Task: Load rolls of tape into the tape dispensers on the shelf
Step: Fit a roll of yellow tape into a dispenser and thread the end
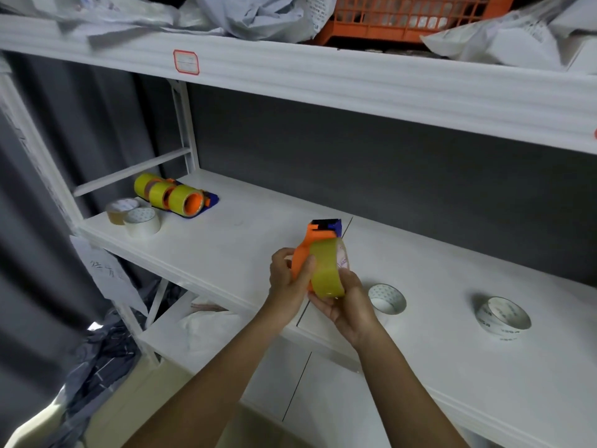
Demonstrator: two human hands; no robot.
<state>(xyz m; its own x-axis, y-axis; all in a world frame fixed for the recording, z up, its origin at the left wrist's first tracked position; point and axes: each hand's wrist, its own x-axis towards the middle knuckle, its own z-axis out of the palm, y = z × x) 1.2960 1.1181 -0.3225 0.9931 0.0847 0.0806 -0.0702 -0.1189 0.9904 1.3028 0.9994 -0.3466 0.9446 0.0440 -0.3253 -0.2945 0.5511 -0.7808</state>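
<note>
left hand point(288, 279) grips orange dispenser point(303, 253) | right hand point(347, 305) holds yellow tape roll point(326, 270) against it, both above the white shelf point(245, 234) | loaded dispensers point(171, 195) far left on shelf

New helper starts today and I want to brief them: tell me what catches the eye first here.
The orange dispenser with a yellow tape roll, held in both hands over the shelf. Next, the loaded dispensers at the shelf's far left, and the orange crate up top.
</note>
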